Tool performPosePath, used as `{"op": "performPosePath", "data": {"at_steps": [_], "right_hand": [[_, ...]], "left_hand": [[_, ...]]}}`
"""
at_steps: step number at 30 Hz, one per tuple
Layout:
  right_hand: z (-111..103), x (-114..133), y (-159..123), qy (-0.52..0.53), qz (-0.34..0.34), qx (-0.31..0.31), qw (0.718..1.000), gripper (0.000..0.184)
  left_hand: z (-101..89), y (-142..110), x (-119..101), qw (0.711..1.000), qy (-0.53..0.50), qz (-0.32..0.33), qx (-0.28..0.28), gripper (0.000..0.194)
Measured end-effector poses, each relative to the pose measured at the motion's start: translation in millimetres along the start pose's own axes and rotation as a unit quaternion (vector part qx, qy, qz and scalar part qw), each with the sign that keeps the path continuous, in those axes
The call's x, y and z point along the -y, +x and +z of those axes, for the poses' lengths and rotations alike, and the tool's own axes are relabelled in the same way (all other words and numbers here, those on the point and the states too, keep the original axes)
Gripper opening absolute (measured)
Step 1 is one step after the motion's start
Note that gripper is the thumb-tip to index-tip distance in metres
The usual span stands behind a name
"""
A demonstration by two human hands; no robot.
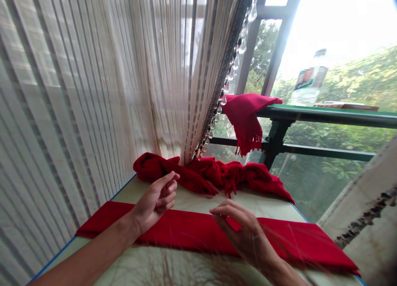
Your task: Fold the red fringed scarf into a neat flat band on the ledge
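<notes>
A long red scarf point(192, 230), folded into a flat strip, lies across the pale green table point(124, 263). My left hand point(159, 199) hovers over its left half, thumb and forefinger pinched and the other fingers curled in. Above the right half is my right hand point(240, 226), thumb and fingertips brought together with a gap behind them where red cloth shows. Anything in either pinch is too small to make out. Behind both hands a crumpled heap of red scarves point(214, 174) with fringes rests along the table's far side.
A sheer striped curtain point(102, 91) with a beaded edge hangs on the left and behind. Another red fringed scarf point(248, 112) drapes over the green railing point(335, 114). A clear bottle point(310, 81) and a flat item point(347, 106) stand on the ledge at right.
</notes>
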State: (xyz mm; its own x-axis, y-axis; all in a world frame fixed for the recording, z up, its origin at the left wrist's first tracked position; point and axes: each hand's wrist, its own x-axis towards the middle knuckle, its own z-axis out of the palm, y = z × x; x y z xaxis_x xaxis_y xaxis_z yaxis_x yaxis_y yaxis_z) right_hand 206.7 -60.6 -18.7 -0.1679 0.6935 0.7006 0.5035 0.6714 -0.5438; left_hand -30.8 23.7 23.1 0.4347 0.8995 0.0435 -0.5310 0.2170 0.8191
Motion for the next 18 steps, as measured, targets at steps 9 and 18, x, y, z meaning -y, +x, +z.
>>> {"op": "performPosePath", "data": {"at_steps": [9,18], "right_hand": [[1.1,-3.3,-1.9,-0.014,0.008,0.014,1.000,0.011],[0.6,-0.7,-1.2,-0.040,-0.009,0.013,0.999,0.013]], "left_hand": [[-0.4,2.2,-0.5,1.000,-0.010,-0.007,0.014,0.036],[-3.6,2.0,12.5,0.967,0.247,0.051,0.026,0.052]]}}
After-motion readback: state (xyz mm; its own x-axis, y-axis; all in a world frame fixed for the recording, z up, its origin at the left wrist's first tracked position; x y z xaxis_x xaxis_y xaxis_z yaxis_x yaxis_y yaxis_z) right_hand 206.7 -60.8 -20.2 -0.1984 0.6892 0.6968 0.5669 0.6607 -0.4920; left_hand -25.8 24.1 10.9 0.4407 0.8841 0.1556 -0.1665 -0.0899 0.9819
